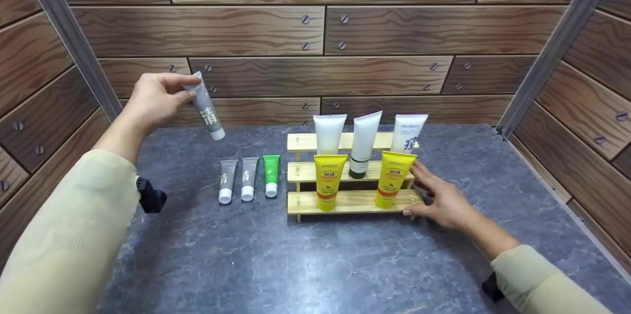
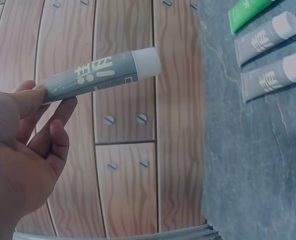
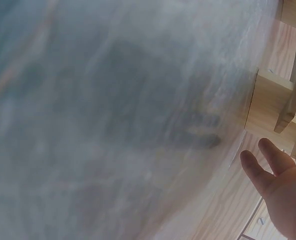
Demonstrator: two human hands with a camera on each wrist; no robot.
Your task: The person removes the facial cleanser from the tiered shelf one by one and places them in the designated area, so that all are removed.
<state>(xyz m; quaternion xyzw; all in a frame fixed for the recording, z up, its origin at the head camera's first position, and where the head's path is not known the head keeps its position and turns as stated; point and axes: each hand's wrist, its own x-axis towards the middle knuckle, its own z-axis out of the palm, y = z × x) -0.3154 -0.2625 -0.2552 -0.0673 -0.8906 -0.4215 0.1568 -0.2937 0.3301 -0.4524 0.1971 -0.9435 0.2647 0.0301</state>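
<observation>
My left hand (image 1: 155, 99) pinches the flat end of a grey squeeze tube (image 1: 207, 112) with a white cap, raised over the back left of the table, cap tilted down. In the left wrist view the tube (image 2: 98, 72) has large pale characters. Two like grey tubes (image 1: 227, 176) and a green tube (image 1: 271, 171) lie in a row below. A three-tier wooden display rack (image 1: 355, 199) stands to their right. My right hand (image 1: 446, 203) holds its right end, thumb at the lowest tier's front corner and fingers along the side; two fingers (image 3: 277, 157) reach past the wood.
Two yellow tubes (image 1: 330, 181) stand on the rack's front tier. Behind them are a white tube (image 1: 329, 129), another white tube (image 1: 366, 136) with a dark cap and a white tube (image 1: 409, 129) with purple lettering. Wood-patterned panels (image 1: 246, 30) enclose the grey marbled table (image 1: 236, 260).
</observation>
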